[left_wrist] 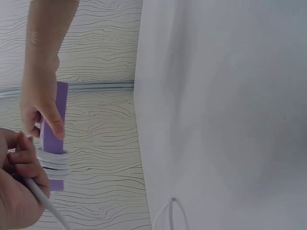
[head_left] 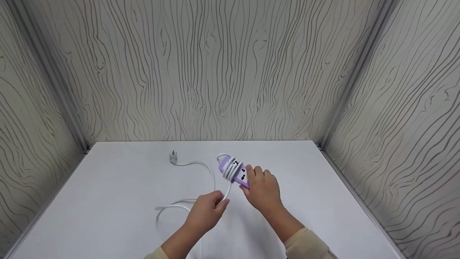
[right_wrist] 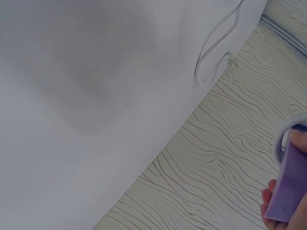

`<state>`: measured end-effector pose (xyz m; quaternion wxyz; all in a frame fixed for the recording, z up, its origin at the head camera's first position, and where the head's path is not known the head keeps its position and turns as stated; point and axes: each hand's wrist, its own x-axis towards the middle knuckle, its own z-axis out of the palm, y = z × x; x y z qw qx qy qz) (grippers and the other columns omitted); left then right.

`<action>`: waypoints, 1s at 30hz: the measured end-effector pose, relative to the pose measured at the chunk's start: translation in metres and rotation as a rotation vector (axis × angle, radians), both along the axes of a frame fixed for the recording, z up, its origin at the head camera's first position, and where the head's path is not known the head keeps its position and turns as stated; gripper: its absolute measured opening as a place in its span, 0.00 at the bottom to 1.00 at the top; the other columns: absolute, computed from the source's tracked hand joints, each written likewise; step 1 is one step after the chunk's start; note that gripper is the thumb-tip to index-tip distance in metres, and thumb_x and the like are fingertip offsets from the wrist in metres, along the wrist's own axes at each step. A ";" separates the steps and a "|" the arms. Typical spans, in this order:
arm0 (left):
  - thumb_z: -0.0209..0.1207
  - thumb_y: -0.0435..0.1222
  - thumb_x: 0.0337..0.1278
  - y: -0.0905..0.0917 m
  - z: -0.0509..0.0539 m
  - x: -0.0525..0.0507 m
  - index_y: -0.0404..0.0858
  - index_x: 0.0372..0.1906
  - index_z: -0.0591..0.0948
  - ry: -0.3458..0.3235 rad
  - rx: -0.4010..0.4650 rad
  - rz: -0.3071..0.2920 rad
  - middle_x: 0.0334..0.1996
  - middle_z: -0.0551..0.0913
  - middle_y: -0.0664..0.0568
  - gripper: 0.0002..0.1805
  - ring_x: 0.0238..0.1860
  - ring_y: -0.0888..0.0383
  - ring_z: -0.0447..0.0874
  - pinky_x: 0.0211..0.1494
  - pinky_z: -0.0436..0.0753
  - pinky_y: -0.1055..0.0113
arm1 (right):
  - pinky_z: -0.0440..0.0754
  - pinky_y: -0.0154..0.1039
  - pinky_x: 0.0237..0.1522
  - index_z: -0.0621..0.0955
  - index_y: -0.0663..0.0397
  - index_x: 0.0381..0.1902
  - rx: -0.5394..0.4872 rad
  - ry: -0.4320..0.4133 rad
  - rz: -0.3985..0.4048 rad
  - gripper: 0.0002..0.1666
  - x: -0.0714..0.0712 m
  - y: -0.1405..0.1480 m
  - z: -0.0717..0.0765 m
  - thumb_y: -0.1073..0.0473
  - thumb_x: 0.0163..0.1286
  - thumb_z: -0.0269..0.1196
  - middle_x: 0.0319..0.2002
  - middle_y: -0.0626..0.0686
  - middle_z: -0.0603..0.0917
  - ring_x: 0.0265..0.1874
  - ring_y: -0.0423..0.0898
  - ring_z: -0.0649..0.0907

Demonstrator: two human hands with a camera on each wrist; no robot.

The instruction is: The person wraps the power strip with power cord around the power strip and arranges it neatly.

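In the gripping right hand (head_left: 263,187), a power strip (head_left: 242,176) slants lengthwise away leftward, left hand (head_left: 206,210) pinching cord (head_left: 228,189).

Power strip (head_left: 241,174): lower middle, looked like smooth, hard plastic
Cord (head_left: 233,171): had a smooth, plastic-looking sheath
Plug (head_left: 173,158): left of centre, looked like moulded plastic; its prongs (head_left: 174,153) looked metallic
Tabletop (head_left: 125,180): lower frame, was smooth, mostly matt
Wall panels (head_left: 201,72): upper frame, showed wood-grain patterning
Corner rails (head_left: 49,68): upper left and right, resembled grey metal
Sleeve (head_left: 307,244): bottom right, was matt cloth
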<state>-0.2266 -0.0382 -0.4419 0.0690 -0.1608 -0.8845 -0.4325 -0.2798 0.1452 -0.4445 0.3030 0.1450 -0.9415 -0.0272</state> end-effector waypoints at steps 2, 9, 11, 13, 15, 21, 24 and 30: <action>0.58 0.41 0.56 -0.001 0.002 0.001 0.44 0.21 0.73 0.012 -0.032 -0.007 0.13 0.67 0.62 0.11 0.16 0.67 0.63 0.18 0.66 0.73 | 0.76 0.41 0.28 0.73 0.52 0.53 0.031 -0.005 0.006 0.36 -0.001 0.003 -0.003 0.41 0.49 0.68 0.36 0.54 0.78 0.28 0.49 0.76; 0.61 0.39 0.51 -0.008 0.012 -0.001 0.45 0.19 0.75 0.104 -0.141 -0.040 0.12 0.68 0.63 0.10 0.16 0.68 0.63 0.19 0.67 0.73 | 0.76 0.43 0.30 0.73 0.49 0.53 0.087 -0.040 0.048 0.35 0.000 0.008 -0.007 0.43 0.48 0.69 0.37 0.54 0.79 0.29 0.50 0.77; 0.61 0.39 0.52 -0.009 0.014 -0.003 0.45 0.19 0.75 0.148 -0.183 -0.052 0.12 0.68 0.63 0.11 0.16 0.68 0.62 0.19 0.66 0.73 | 0.76 0.43 0.30 0.73 0.49 0.53 0.102 -0.063 0.066 0.35 0.001 0.009 -0.006 0.43 0.49 0.69 0.38 0.54 0.79 0.30 0.50 0.77; 0.61 0.39 0.52 -0.009 0.016 -0.005 0.44 0.19 0.74 0.194 -0.223 -0.063 0.12 0.67 0.63 0.11 0.15 0.67 0.61 0.19 0.65 0.73 | 0.75 0.42 0.30 0.74 0.48 0.53 0.126 -0.083 0.091 0.34 0.001 0.009 -0.006 0.43 0.48 0.69 0.38 0.53 0.79 0.30 0.50 0.77; 0.60 0.41 0.53 -0.010 0.018 -0.007 0.45 0.19 0.74 0.232 -0.267 -0.067 0.12 0.67 0.64 0.12 0.15 0.67 0.61 0.19 0.65 0.73 | 0.74 0.42 0.29 0.74 0.48 0.52 0.164 -0.102 0.116 0.34 0.001 0.009 -0.006 0.43 0.48 0.69 0.38 0.52 0.79 0.31 0.49 0.76; 0.59 0.44 0.54 -0.011 0.022 -0.015 0.46 0.21 0.76 0.322 -0.368 -0.074 0.14 0.69 0.64 0.11 0.17 0.66 0.63 0.21 0.66 0.72 | 0.72 0.41 0.30 0.72 0.43 0.53 0.291 -0.168 0.195 0.34 0.004 0.006 -0.004 0.42 0.48 0.69 0.39 0.49 0.78 0.31 0.47 0.75; 0.59 0.44 0.55 -0.013 0.023 -0.020 0.46 0.22 0.77 0.355 -0.377 -0.072 0.15 0.71 0.64 0.10 0.18 0.66 0.64 0.21 0.67 0.72 | 0.71 0.40 0.30 0.72 0.41 0.52 0.317 -0.202 0.250 0.33 0.005 0.004 -0.002 0.42 0.48 0.70 0.39 0.47 0.78 0.32 0.46 0.74; 0.58 0.44 0.56 -0.016 0.020 -0.027 0.46 0.24 0.78 0.350 -0.369 -0.099 0.17 0.74 0.64 0.09 0.19 0.66 0.67 0.25 0.71 0.71 | 0.70 0.39 0.32 0.72 0.38 0.52 0.348 -0.273 0.333 0.33 0.008 0.005 0.000 0.42 0.48 0.70 0.40 0.44 0.78 0.34 0.44 0.74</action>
